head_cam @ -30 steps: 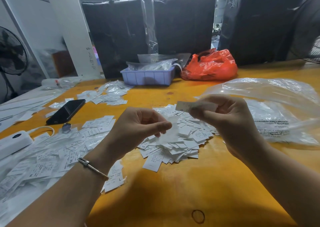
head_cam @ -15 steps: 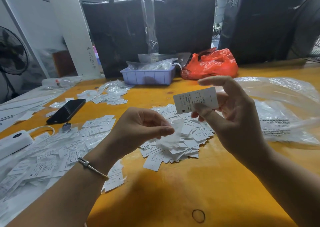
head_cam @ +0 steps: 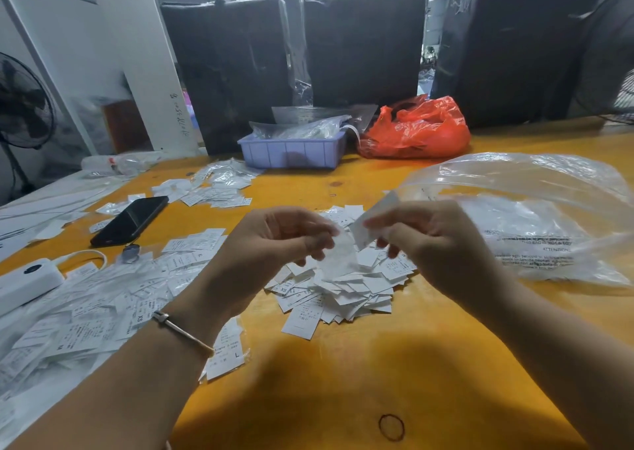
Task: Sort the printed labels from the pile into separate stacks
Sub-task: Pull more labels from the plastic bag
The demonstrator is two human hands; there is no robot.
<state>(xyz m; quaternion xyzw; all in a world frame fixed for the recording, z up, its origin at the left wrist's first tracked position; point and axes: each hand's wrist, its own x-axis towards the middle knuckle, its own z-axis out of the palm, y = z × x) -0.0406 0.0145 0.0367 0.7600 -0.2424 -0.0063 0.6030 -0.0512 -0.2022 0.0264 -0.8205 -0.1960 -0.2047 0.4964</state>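
Observation:
A heap of small white printed labels [head_cam: 343,288] lies on the yellow table [head_cam: 343,381] in front of me. My left hand [head_cam: 271,243] pinches a small bunch of labels [head_cam: 338,257] above the heap. My right hand [head_cam: 435,243] pinches a single label [head_cam: 372,219], blurred, right beside the bunch. A wide spread of labels [head_cam: 103,302] covers the table's left part, and a smaller group [head_cam: 212,189] lies farther back.
A black phone [head_cam: 132,219] and a white power bank [head_cam: 27,278] lie at the left. A clear plastic bag [head_cam: 535,216] sits at the right. A blue tray [head_cam: 291,151] and a red bag [head_cam: 418,130] stand behind. A rubber band [head_cam: 391,427] lies near me.
My right hand had lifted one label face-up to view; it has come back down and left, so the label now sits next to the bunch in my left hand.

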